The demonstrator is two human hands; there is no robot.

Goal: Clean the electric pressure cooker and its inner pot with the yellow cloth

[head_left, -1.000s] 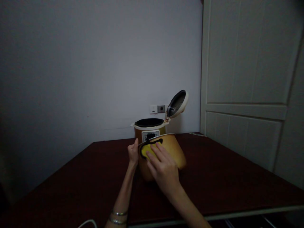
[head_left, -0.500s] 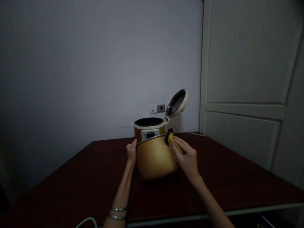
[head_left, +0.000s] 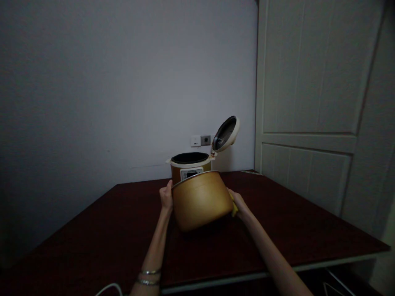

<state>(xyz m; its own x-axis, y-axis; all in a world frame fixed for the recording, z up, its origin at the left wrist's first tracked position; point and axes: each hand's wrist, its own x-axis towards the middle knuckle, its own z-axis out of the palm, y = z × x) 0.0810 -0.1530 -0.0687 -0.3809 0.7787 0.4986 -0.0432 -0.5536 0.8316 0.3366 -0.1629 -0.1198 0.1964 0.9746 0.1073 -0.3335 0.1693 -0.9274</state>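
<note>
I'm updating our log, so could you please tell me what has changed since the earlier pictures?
The right hand has carried the yellow pad from the front of the golden pot round to its right side, partly out of sight. Nothing was visibly let go. The left hand still holds the pot's left side; the cooker behind stays open.

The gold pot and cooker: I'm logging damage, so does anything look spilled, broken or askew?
Nothing stands out as odd. The gold pot leans, but the left hand holds it. The cooker lid stands open. No spill or damage shows; the pot's inside is hidden.
</note>
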